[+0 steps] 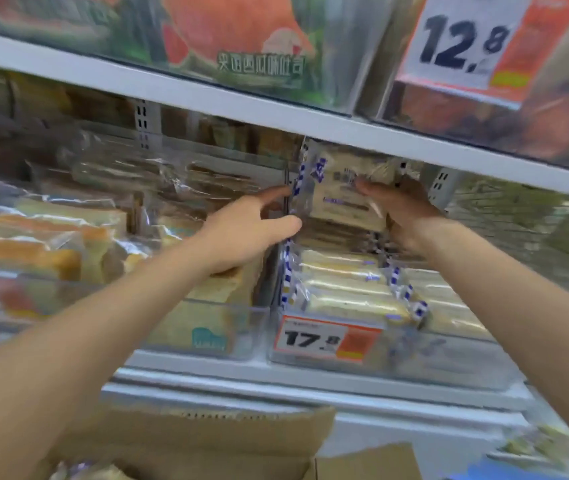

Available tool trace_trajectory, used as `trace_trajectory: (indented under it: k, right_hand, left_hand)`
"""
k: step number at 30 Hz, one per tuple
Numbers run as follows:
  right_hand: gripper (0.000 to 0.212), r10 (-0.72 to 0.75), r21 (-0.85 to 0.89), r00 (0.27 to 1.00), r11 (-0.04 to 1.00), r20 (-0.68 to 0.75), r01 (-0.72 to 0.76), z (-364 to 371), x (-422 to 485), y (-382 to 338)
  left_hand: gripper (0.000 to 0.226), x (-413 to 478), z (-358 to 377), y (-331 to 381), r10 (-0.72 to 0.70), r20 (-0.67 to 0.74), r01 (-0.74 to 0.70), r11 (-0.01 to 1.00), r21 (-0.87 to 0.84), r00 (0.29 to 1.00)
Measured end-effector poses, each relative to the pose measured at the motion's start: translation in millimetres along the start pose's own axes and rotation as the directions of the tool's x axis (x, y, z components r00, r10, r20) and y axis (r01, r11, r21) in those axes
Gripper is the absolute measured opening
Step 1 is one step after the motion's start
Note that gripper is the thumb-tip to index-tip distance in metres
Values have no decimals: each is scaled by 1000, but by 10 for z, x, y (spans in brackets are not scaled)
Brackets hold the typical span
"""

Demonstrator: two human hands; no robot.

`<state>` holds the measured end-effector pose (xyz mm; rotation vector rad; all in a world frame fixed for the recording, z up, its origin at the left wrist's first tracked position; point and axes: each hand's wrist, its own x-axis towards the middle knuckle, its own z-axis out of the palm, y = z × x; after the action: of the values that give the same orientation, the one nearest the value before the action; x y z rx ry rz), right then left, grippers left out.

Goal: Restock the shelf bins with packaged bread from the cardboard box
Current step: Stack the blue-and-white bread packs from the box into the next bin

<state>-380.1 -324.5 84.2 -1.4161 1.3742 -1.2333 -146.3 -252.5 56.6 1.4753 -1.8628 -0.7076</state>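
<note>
Both bare arms reach up and forward into the clear plastic shelf bin (442, 358) that carries an orange-and-white "17.8" price tag (328, 339) on its front wall. At the bin's back edge, just under the white metal shelf (276, 114) above, a clear-wrapped packet of pale sliced bread with blue-and-white checked edges (338, 195) stands upright between the hands. It stands over a stack of matching bread packets (345, 292) lying flat in the bin.

The left hand (248, 233) is spread wide, its forefinger straight and touching the packet's left edge, thumb stretched out below. The right hand (404, 216) shows its back, fingers laid across the packet's front. Its thumb is hidden, so I cannot tell whether it grips or only presses.

A brown cardboard box (206, 441) sits open below the shelf's front edge.
</note>
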Motion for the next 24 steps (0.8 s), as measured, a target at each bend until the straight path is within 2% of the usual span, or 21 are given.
trace_trajectory:
  k: [2,4,5,7,8,12,13,15,18,19,24]
  right_hand:
    - [86,-135,-65,990,989,-48,131,61,281,4]
    - [113,-156,-136,986,980,-51,148,139,525,81]
    - [118,-134,-179,990,976,-36,126,187,574,123]
    - [106,-143,-296,988,947,-52,121,277,569,174]
    - [98,-205,-356,976,920,-79,165,295,582,201]
    - [110,-455,-617,870,745,-191,254,275,558,272]
    - [107,-514,-658,838,697,-184,284,270,541,277]
    - [93,-618,-724,781,579,-88,376,267,502,269]
    - [83,-654,-829,732,294,188,476,272,510,278]
    - [82,-643,-826,727,257,241,501,262,537,294]
    - [91,-623,-791,730,281,281,544,243,584,317]
  left_hand:
    - [70,-21,36,-8,16,-36,-15,999,32,999]
    - [66,-17,53,-20,21,-55,-21,1000,13,998]
    - [66,-4,60,-26,18,-61,-18,1000,2,998]
    - [70,30,73,-68,24,-70,-24,1000,1,997]
    - [73,44,79,-87,26,-75,-26,1000,-1,997]
    - [72,46,90,-97,28,-72,-29,999,-16,997]
    - [70,43,92,-92,28,-74,-30,999,-21,997]
    - [68,31,93,-76,31,-77,-33,999,-22,997]
    - [69,18,89,-60,26,-78,-27,999,-19,997]
    - [69,18,90,-59,22,-75,-23,1000,-17,997]
    - [70,12,93,-57,27,-64,-28,1000,-11,998]
